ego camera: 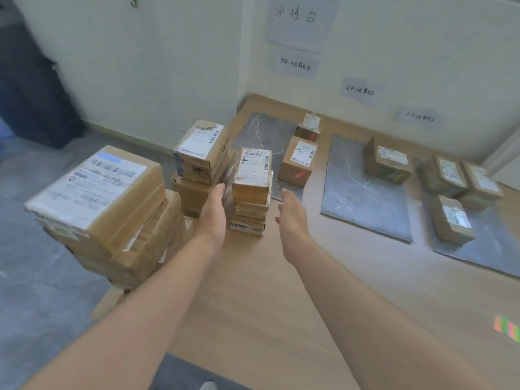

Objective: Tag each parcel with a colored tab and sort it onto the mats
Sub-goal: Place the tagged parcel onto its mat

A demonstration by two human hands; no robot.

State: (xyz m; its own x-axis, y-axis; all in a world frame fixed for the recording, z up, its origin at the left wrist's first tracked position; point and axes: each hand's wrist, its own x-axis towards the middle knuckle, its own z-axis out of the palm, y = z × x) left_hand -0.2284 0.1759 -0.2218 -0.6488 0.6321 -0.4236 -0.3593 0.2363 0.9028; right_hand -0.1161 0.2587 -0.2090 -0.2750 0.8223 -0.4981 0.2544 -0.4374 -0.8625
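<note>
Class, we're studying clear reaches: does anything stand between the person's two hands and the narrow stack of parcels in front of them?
Nothing visible does. The left hand and right hand, both open, flank the narrow stack of parcels. A blur by the left fingertips is too unclear to name.

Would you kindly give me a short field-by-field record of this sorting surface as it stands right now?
Left hand: open, at the left side of the narrow stack of small brown cardboard parcels; contact unclear
Right hand: open, right of that stack, not touching it
Left grey marbled mat: two parcels at its right edge
Middle grey marbled mat: one parcel
Right grey marbled mat: three parcels
Pad of neon coloured tabs: far right, untouched
</note>
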